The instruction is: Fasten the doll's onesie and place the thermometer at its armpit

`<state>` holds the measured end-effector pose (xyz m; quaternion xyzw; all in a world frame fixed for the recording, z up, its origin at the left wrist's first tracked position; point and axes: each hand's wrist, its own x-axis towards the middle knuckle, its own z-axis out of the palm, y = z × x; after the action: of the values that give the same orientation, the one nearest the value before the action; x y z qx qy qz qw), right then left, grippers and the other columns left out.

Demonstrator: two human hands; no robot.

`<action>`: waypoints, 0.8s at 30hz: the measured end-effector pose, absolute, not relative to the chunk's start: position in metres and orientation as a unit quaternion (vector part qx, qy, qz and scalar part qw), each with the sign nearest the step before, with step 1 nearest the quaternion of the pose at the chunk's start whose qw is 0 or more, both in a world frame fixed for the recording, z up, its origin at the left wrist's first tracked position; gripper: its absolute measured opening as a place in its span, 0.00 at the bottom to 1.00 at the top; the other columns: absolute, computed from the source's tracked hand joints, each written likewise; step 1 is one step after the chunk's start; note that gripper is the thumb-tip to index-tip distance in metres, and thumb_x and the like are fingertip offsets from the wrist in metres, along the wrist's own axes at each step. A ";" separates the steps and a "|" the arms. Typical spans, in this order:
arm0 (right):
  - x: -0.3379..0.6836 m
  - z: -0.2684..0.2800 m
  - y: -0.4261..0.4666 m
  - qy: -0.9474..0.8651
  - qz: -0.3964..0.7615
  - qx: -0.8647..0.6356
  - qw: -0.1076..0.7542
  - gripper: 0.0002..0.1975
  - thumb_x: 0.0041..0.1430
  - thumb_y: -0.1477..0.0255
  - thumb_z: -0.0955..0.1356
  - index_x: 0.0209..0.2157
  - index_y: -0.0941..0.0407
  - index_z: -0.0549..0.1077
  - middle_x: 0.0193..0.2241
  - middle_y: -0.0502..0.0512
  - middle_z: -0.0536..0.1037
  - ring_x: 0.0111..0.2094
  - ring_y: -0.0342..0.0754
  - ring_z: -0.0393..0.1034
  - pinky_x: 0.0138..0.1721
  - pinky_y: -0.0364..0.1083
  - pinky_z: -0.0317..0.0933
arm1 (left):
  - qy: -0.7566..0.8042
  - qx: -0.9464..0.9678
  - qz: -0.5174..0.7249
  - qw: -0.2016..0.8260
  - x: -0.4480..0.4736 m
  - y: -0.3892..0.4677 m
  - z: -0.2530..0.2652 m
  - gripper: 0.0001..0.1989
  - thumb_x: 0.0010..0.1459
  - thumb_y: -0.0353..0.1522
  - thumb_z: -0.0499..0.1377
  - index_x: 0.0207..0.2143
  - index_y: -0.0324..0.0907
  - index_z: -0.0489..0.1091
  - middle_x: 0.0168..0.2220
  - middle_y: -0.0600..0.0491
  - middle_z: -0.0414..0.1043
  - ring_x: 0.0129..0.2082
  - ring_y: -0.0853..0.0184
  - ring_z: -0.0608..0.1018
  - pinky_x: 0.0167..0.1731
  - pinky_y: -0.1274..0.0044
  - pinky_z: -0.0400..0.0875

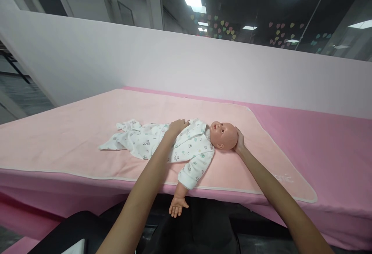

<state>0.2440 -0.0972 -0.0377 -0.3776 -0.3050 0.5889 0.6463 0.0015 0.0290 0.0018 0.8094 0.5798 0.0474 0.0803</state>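
Observation:
A baby doll [190,145] in a white printed outfit lies on its back across a peach mat, its head to the right and its legs to the left. My left hand [176,127] is closed over the front of the doll's body, fingers curled at its far side. Cupped around the crown and back of the doll's head [228,135] is my right hand [240,140]. The doll's near arm [181,190] hangs over the table's front edge, palm showing. Its far arm is hidden from me.
The peach mat [87,126] has a pale border and lies over a pink cloth [328,149]. Behind the table runs a white low wall [186,66] with dark glass above it. Black seating [84,230] and a white object [74,247] are below the front edge.

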 end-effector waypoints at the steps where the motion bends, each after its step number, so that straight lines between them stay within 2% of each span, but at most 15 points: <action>1: 0.243 -0.038 -0.097 -0.306 0.589 -0.374 0.648 0.25 0.52 0.54 0.58 0.41 0.56 0.72 0.41 0.57 0.76 0.45 0.56 0.68 0.48 0.56 0.61 | 0.579 0.810 0.048 0.081 0.001 0.029 0.002 0.28 0.58 0.44 0.35 0.43 0.38 0.67 0.45 0.42 0.70 0.43 0.57 0.73 0.40 0.71 0.65; 11: 0.243 -0.035 -0.097 -0.285 0.588 -0.356 0.668 0.25 0.51 0.53 0.59 0.40 0.57 0.72 0.40 0.57 0.77 0.46 0.57 0.68 0.48 0.57 0.61 | 0.575 0.813 0.043 0.077 0.002 0.031 0.001 0.27 0.59 0.43 0.35 0.41 0.38 0.67 0.44 0.42 0.71 0.43 0.57 0.73 0.40 0.70 0.65; 18: 0.244 -0.034 -0.097 -0.290 0.600 -0.368 0.649 0.24 0.52 0.55 0.59 0.40 0.57 0.72 0.41 0.56 0.76 0.45 0.56 0.68 0.48 0.55 0.62 | 0.576 0.813 0.042 0.072 0.001 0.032 -0.001 0.27 0.58 0.43 0.36 0.40 0.38 0.67 0.44 0.43 0.71 0.42 0.57 0.73 0.39 0.71 0.66; 24: 0.246 -0.036 -0.096 -0.283 0.593 -0.378 0.652 0.27 0.51 0.52 0.57 0.41 0.57 0.72 0.41 0.58 0.76 0.45 0.57 0.68 0.48 0.57 0.61 | 0.578 0.812 0.045 0.074 0.002 0.032 -0.001 0.27 0.59 0.43 0.36 0.41 0.39 0.68 0.44 0.43 0.71 0.43 0.58 0.73 0.39 0.72 0.66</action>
<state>0.2457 -0.0963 -0.0360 -0.3776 -0.2827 0.5934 0.6522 0.0016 0.0324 -0.0011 0.8117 0.5776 0.0448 0.0740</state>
